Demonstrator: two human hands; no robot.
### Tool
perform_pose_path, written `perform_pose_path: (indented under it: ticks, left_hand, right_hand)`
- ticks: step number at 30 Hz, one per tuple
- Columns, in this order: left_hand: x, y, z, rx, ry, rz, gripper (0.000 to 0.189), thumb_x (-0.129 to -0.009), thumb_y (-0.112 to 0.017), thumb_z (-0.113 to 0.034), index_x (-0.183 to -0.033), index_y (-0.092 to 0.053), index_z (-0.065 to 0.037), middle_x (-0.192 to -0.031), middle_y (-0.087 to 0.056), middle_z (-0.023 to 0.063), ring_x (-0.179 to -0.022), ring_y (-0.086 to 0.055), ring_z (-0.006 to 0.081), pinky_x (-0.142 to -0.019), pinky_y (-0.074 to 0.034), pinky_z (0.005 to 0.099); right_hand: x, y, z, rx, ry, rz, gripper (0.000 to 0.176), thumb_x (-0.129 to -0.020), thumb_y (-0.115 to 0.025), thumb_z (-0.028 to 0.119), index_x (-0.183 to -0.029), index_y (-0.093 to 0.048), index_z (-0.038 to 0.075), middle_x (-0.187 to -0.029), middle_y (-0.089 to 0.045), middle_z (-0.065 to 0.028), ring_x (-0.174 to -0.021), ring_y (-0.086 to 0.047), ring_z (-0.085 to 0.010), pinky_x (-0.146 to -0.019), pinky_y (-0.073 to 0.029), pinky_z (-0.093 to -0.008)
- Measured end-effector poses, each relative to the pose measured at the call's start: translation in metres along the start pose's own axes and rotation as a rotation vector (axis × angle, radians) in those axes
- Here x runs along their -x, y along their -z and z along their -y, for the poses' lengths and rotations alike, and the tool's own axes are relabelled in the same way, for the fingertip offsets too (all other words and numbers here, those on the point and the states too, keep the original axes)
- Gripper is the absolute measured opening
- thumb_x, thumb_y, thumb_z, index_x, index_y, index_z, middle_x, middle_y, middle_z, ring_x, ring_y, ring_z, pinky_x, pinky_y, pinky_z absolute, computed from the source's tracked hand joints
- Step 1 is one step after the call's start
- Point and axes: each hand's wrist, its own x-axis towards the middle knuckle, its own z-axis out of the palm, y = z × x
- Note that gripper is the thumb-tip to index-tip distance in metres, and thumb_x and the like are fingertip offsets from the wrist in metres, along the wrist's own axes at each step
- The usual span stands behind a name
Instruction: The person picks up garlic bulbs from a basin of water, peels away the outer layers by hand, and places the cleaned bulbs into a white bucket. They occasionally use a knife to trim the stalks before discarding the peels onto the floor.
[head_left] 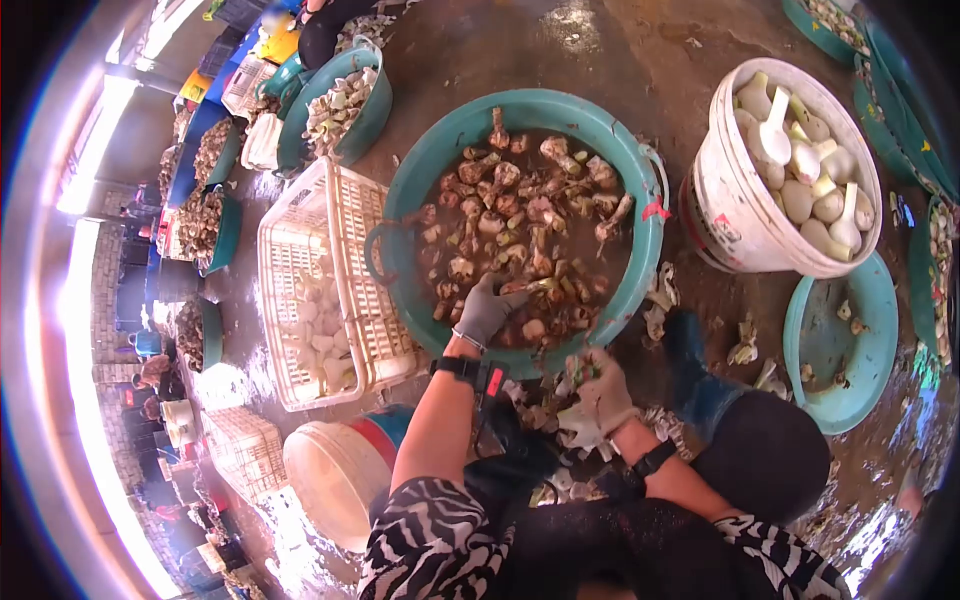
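Crate [398, 350] is standing left of the green tub [520, 98]. Unpeeled bulbs [541, 211] are sitting in the tub's murky water: probably light, firm, slippery; stems are likely offering the best hold. Left hand [487, 310] is resting over them, back up, can't tell if pinching one. Right hand [606, 394] is hovering by the near rim, blurred, grip unclear.
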Motion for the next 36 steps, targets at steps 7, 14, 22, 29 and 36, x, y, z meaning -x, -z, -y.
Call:
perform_pose_path:
  ticks: [7, 14, 22, 29, 36]
  left_hand:
    - [0.124, -0.049, -0.003, -0.346, -0.304, 0.002, 0.057, -0.068, -0.077, -0.018, -0.115, -0.05, 0.002, -0.094, -0.062, 0.0152, -0.087, -0.063, 0.0262, -0.078, -0.049, 0.0329]
    - [0.188, -0.063, -0.017, -0.462, -0.595, -0.158, 0.061, -0.065, -0.077, -0.017, -0.117, -0.05, 0.001, -0.106, -0.058, 0.0185, -0.103, -0.057, 0.0324, -0.088, -0.044, 0.0361]
    - [0.21, -0.062, -0.008, 0.148, -0.389, -0.029, 0.043, -0.085, -0.061, -0.035, -0.113, -0.054, -0.004, -0.096, -0.064, 0.0116, -0.077, -0.064, 0.0219, -0.066, -0.05, 0.031]
    - [0.219, -0.067, -0.004, 0.406, -0.243, 0.101, 0.044, -0.095, -0.046, -0.042, -0.112, -0.055, -0.002, -0.091, -0.063, 0.0031, -0.07, -0.06, 0.0102, -0.059, -0.048, 0.0238]
    - [0.197, -0.078, 0.01, 0.09, -0.528, -0.354, 0.025, -0.09, -0.059, -0.015, -0.11, -0.054, -0.001, -0.088, -0.059, 0.004, -0.075, -0.057, 0.0112, -0.052, -0.048, 0.0228]
  right_hand:
    - [0.027, -0.013, 0.067, -0.235, -0.164, 0.035, 0.016, -0.092, -0.049, 0.008, -0.102, -0.06, 0.005, -0.076, -0.054, 0.0023, -0.072, -0.054, -0.0071, -0.058, -0.042, -0.0223]
    - [0.012, 0.009, 0.018, -0.438, -0.104, 0.302, 0.02, -0.094, -0.044, 0.014, -0.102, -0.06, 0.005, -0.075, -0.058, 0.0015, -0.06, -0.053, -0.0067, -0.05, -0.046, -0.0214]
    - [0.067, 0.002, 0.074, -0.017, 0.024, 0.357, 0.016, -0.088, -0.048, 0.009, -0.093, -0.063, 0.003, -0.077, -0.06, 0.0009, -0.064, -0.055, -0.009, -0.054, -0.045, -0.0253]
    - [0.071, 0.002, 0.065, -0.106, 0.068, 0.285, 0.025, -0.085, -0.042, 0.001, -0.098, -0.064, 0.004, -0.082, -0.061, 0.0002, -0.068, -0.056, -0.0087, -0.053, -0.045, -0.0239]
    - [0.066, 0.004, 0.049, -0.262, 0.087, 0.448, 0.016, -0.089, -0.057, 0.008, -0.103, -0.061, 0.001, -0.094, -0.063, -0.0048, -0.083, -0.061, -0.0125, -0.072, -0.052, -0.0269]
